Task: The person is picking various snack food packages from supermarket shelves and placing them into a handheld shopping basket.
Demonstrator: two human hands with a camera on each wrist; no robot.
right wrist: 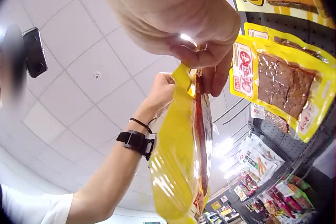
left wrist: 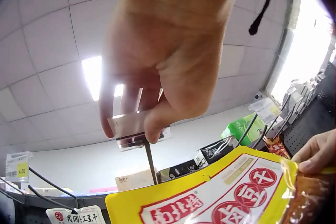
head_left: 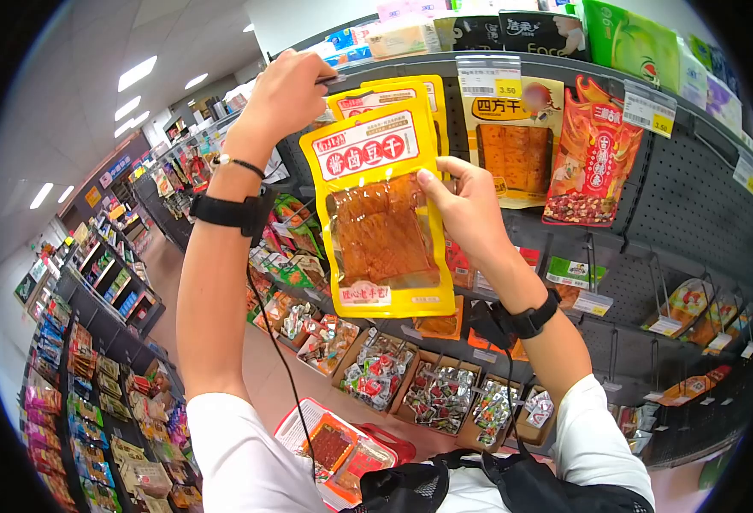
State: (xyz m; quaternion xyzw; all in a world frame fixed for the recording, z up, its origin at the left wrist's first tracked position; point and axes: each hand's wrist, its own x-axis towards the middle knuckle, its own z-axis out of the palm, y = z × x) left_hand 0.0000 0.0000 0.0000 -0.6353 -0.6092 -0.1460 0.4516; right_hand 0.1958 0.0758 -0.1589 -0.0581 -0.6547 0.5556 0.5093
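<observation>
In the head view my right hand [head_left: 475,205] pinches the right edge of a yellow packet of dried tofu [head_left: 385,227], its brown contents showing through a clear window. My left hand [head_left: 286,94] is raised at the packet's upper left. The left wrist view shows that hand's thumb and fingers pinching a clear price-tag holder [left wrist: 134,127] at the end of a metal hook [left wrist: 150,161]. The hook's lower part is hidden behind the packet's top. Matching yellow packets [right wrist: 286,79] hang behind, apart from the held one in the right wrist view.
Right of the held packet hang a square dried tofu packet [head_left: 515,154] and a red snack bag [head_left: 594,154]. Tissue packs line the top shelf. Boxes of small snacks [head_left: 376,368] stand below. A red and white basket [head_left: 295,432] with packets is by my body.
</observation>
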